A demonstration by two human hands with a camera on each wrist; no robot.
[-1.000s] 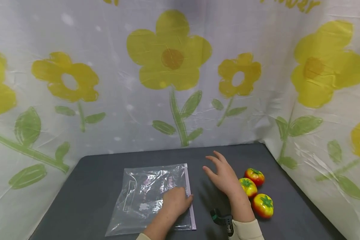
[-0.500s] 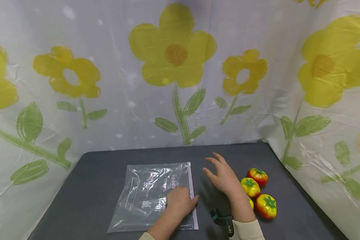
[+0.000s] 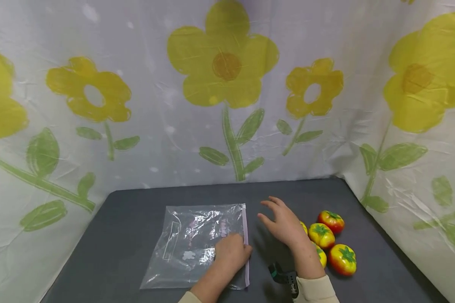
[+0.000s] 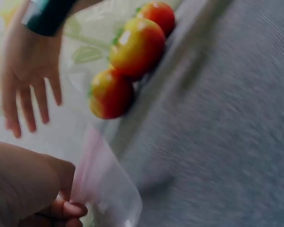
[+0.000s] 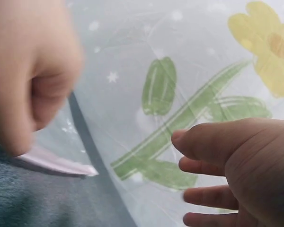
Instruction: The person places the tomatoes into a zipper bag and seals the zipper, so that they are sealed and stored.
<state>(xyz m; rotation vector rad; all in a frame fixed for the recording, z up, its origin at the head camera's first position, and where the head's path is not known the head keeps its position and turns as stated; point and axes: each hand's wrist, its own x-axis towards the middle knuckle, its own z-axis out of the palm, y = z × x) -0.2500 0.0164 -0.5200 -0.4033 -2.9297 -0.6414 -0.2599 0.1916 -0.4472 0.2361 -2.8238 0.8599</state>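
A clear zip-lock bag [image 3: 189, 248] with a pale pink zip edge [image 3: 245, 235] lies on the dark table. My left hand [image 3: 231, 254] pinches the bag at that edge, its fingers curled, as the left wrist view shows with the hand [image 4: 28, 184] at the pink strip [image 4: 87, 165]. To the right of the bag, my right hand [image 3: 284, 223] hovers with fingers spread and relaxed, touching nothing. Several shiny red-and-yellow tomatoes [image 3: 321, 235] with green tops sit just right of the right wrist, which partly hides some of them.
The dark table [image 3: 136, 219] ends at a white curtain [image 3: 155, 126] painted with yellow flowers, which stands along its back and sides. A black strap with a small device [image 3: 284, 277] is on the right wrist.
The head view has shifted, so the bag and tomatoes appear slightly further right. More tomatoes show beside the right wrist. The left thumb has tucked in closer at the bag's zip edge.
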